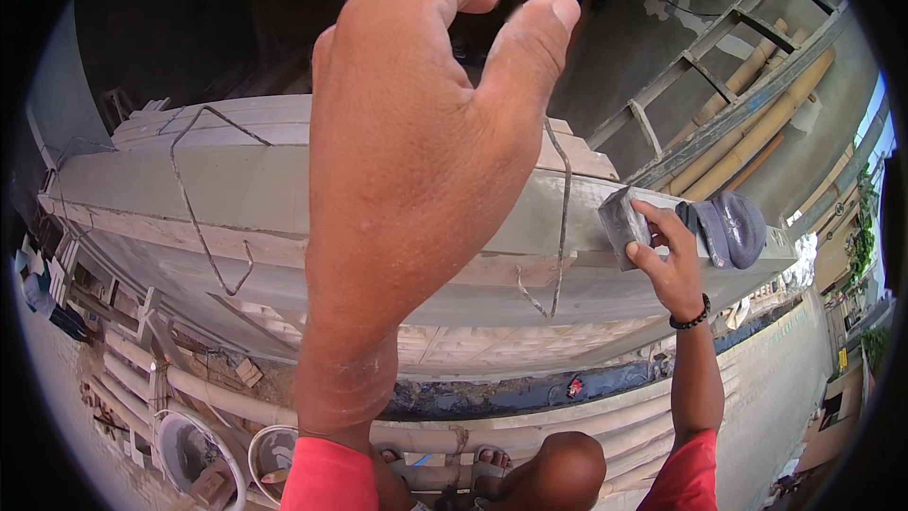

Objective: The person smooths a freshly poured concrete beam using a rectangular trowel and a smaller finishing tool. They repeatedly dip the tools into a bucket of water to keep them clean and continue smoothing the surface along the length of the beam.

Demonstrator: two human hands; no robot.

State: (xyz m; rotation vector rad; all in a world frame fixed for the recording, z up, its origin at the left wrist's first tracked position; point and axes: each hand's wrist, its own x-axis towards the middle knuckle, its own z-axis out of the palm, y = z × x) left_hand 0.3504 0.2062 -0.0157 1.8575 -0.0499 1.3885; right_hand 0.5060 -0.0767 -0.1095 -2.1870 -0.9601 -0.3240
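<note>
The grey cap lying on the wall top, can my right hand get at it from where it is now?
Probably yes. The right hand holds a grey trowel block on the wet concrete ledge, and the grey cap lies just beyond it with nothing between. The block occupies the fingers, though.

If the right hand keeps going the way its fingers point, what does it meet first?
The right hand points up-left with a grey block in its grip, already against the grey concrete beam. Further along, probably the bent steel rod; depth is unclear.

Bent grey steel wires (203, 199) and (563, 218) jut over the smooth grey concrete beam top (142, 180) — open surface between them; a dark blue cap (733, 227) blocks the right end.
</note>
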